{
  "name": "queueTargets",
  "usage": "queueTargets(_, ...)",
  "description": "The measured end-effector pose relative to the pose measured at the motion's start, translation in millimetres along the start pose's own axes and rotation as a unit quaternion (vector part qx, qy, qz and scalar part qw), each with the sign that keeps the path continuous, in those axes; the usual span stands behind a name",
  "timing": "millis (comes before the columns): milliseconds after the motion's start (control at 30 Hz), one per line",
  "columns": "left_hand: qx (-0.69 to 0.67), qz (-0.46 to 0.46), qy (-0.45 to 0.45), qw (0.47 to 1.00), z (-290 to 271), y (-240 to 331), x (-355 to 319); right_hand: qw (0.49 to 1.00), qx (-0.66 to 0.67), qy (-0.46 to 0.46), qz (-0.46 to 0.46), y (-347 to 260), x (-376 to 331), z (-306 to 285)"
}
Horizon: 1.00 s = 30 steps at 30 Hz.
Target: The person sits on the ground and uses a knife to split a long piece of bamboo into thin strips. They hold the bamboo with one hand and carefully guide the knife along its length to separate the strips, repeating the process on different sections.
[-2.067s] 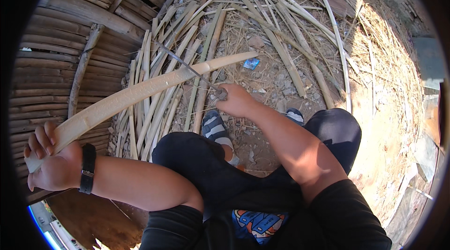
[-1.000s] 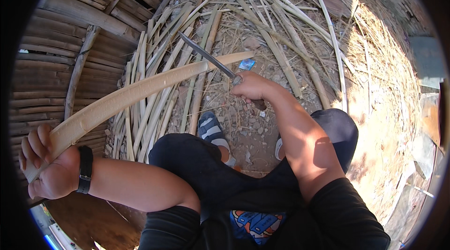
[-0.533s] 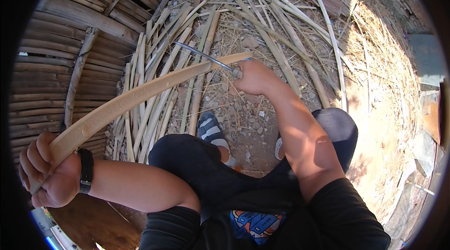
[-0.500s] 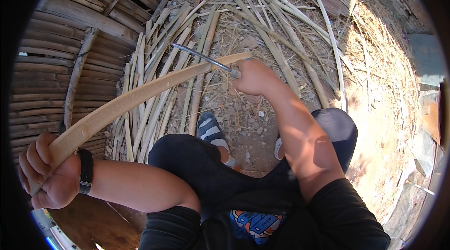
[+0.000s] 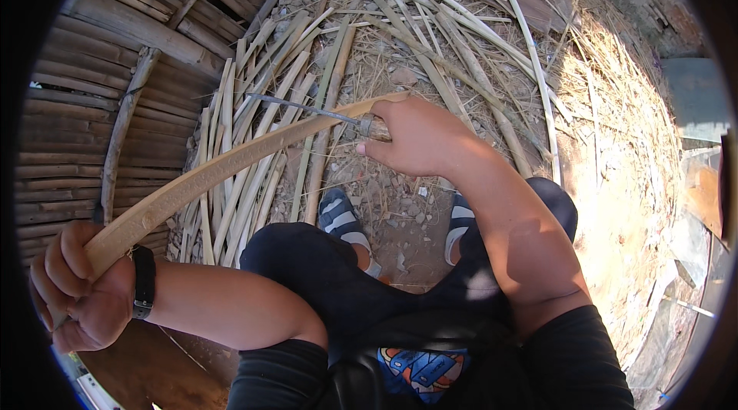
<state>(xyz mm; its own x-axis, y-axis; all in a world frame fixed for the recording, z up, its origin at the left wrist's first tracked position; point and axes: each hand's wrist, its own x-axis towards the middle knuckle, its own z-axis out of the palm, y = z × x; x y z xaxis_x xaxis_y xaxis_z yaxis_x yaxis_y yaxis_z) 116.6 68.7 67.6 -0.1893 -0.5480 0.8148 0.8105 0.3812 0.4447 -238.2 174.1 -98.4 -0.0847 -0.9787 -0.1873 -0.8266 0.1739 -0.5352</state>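
Observation:
A long, pale bamboo strip [image 5: 219,165] slants across the view from the lower left toward the middle. My left hand [image 5: 83,287] is closed around its near end, a dark watch on that wrist. My right hand [image 5: 411,133] grips the handle of a knife [image 5: 304,108] near the strip's far end. The narrow metal blade points left and crosses over the strip; whether its edge touches the bamboo I cannot tell. Part of the handle is hidden inside my right fingers.
Loose bamboo strips [image 5: 257,114] lie heaped on the ground ahead and to the left. A bamboo wall [image 5: 77,133] stands at the left. Straw shavings and stones cover the dirt between my sandalled feet [image 5: 342,222]. Boards and sheets [image 5: 696,118] stand at the right.
My right hand has come slightly nearer with the knife, and the blade has swung to a flatter angle, its tip further left. My left hand keeps its hold on the strip.

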Motion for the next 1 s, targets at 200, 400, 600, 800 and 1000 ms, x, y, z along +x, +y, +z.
queueTargets(200, 0.032, 0.025, 0.036, 0.999, 17.9, -4.6, 0.7, 0.989, 0.145, 0.009, -0.033, 23.5, -18.1, 26.9)
queueTargets(400, -0.077, 0.001, -0.043, 0.996, 5.0, 0.0, -2.2, 0.988, 0.153, -0.02, -0.008, 23.2, -7.7, 30.6)
queueTargets(600, -0.115, -0.006, -0.074, 0.991, 6.9, -2.0, -0.1, 0.968, 0.234, -0.088, 0.023, 34.7, -0.5, 34.1)
queueTargets(800, -0.13, 0.0, -0.068, 0.989, -3.3, 1.3, -3.0, 0.964, 0.242, -0.106, 0.024, 33.7, 4.1, 40.5)
queueTargets(1000, -0.155, -0.006, -0.089, 0.984, -0.4, 0.3, -0.2, 0.949, 0.274, -0.115, 0.102, 52.4, 16.8, 61.1)
